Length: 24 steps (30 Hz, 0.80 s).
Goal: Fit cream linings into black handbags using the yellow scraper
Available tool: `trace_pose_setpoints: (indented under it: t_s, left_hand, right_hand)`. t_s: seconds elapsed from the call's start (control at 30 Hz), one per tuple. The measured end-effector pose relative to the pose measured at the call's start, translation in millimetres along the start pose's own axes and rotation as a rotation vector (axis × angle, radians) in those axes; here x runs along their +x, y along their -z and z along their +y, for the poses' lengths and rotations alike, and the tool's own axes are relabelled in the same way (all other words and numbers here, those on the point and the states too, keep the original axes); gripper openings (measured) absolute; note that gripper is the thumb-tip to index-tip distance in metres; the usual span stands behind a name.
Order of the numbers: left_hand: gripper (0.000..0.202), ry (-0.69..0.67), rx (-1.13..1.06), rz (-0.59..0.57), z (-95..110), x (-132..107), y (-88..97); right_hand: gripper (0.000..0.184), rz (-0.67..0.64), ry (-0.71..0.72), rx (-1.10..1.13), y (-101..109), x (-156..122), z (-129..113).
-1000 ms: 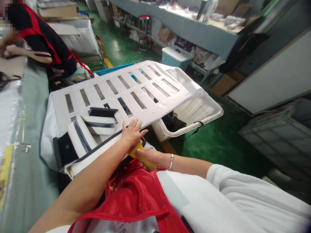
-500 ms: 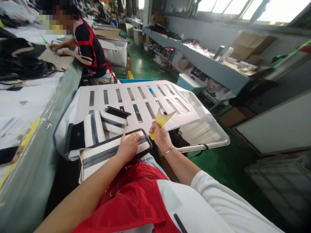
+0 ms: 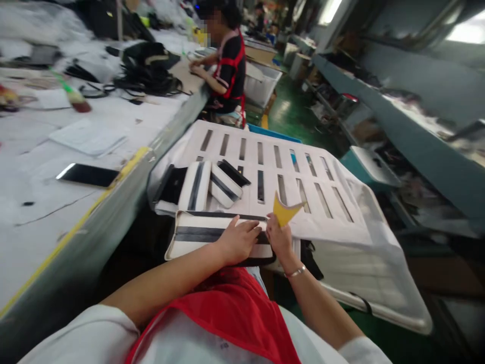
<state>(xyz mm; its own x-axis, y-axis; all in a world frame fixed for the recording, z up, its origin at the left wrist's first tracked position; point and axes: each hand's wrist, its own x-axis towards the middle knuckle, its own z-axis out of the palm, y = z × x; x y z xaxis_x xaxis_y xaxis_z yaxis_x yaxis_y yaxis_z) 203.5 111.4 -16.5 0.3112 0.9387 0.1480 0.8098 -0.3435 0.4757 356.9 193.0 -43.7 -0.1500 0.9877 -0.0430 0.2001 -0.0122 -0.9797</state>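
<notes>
A long white case [image 3: 189, 247] with a dark grey stripe and black edging lies across my lap. My left hand [image 3: 238, 240] rests on its top, fingers stretched out over the stripe. At the case's right end, my right hand [image 3: 279, 236] is closed around a yellow flared piece [image 3: 286, 211] with a curved-in upper edge. Its lower part is hidden by my fingers. Just beyond lie two smaller white striped pieces [image 3: 199, 187], a black strip [image 3: 234, 173] and a black flap [image 3: 172, 186].
A white slotted board [image 3: 242, 167] lies ahead over a pale bin [image 3: 364, 268]. On the left table [image 3: 38, 202] are a phone [image 3: 89, 174], a green-handled brush [image 3: 74, 96] and black straps [image 3: 147, 71]. A co-worker [image 3: 231, 60] sits farther along that table.
The view has turned left, bringing the phone and brush into sight. My right hand has come closer to the case's end with the yellow piece. My left hand stays flat on the case.
</notes>
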Motion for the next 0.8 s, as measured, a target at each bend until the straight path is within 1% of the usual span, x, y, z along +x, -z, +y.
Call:
trace_pose_setpoints:
  t_s: [0.03, 0.07, 0.1, 0.13, 0.17, 0.2, 0.23, 0.27, 0.3, 0.37, 0.4, 0.43, 0.47, 0.5, 0.57, 0.6, 0.7, 0.73, 0.8]
  left_hand:
    - [0.039, 0.035, -0.041, 0.101, -10, -12, 14.9]
    - [0.039, 0.094, -0.086, 0.234, -24, -27, 29.9]
    - [0.039, 0.178, -0.143, 0.382, -41, -46, 43.3]
    - [0.039, 0.295, -0.215, 0.536, -60, -66, 53.8]
    - [0.040, 0.446, -0.311, 0.695, -79, -87, 60.2]
    - [0.042, 0.581, -0.446, 0.817, -98, -105, 61.9]
    - [0.046, 0.689, -0.617, 0.894, -116, -121, 59.2]
    - [0.049, 0.790, -0.793, 0.926, -130, -132, 52.6]
    - [0.052, 0.853, -0.970, 0.925, -140, -138, 43.6]
    - [0.057, 0.879, -1.251, 0.868, -149, -138, 23.4]
    - [0.058, 0.863, -1.341, 0.831, -148, -134, 14.8]
    - [0.060, 0.847, -1.393, 0.796, -144, -130, 8.3]
    - [0.061, 0.846, -1.409, 0.768, -140, -125, 4.0]
    - [0.062, 0.862, -1.402, 0.747, -136, -122, 1.9]
    - [0.063, 0.918, -1.349, 0.721, -130, -119, 2.0]
    - [0.065, 0.941, -1.316, 0.716, -129, -119, 3.2]
    - [0.068, 0.963, -1.232, 0.694, -129, -121, 6.6]
    - [0.069, 0.961, -1.208, 0.680, -130, -122, 7.2]
    - [0.070, 0.949, -1.170, 0.649, -131, -122, 7.5]
  right_hand:
    - [0.041, -0.020, 0.015, 0.023, 1, 2, -3]
    - [0.043, -0.071, 0.018, 0.027, 2, 5, -6]
    - [0.044, -0.115, 0.011, 0.019, 3, 8, -10]
    - [0.045, -0.172, -0.002, -0.015, 3, 10, -15]
    - [0.045, -0.242, -0.018, -0.066, 2, 13, -22]
    - [0.045, -0.319, -0.032, -0.116, 0, 16, -30]
    - [0.045, -0.416, -0.044, -0.164, -4, 19, -39]
    - [0.047, -0.542, -0.058, -0.205, -10, 24, -47]
    - [0.052, -0.685, -0.072, -0.238, -17, 29, -56]
    - [0.057, -0.965, -0.088, -0.335, -33, 45, -70]
    - [0.053, -1.069, -0.070, -0.419, -42, 54, -76]
    - [0.045, -1.129, -0.026, -0.528, -50, 64, -80]
    - [0.035, -1.145, 0.040, -0.649, -59, 72, -83]
    - [0.026, -1.134, 0.116, -0.769, -68, 80, -86]
    - [0.016, -1.087, 0.256, -0.954, -87, 91, -87]
    - [0.016, -1.060, 0.306, -1.014, -97, 93, -87]
    - [0.035, -0.970, 0.440, -1.110, -135, 91, -81]
    - [0.041, -0.947, 0.504, -1.131, -149, 88, -79]
    - [0.045, -0.942, 0.668, -1.164, -177, 84, -74]
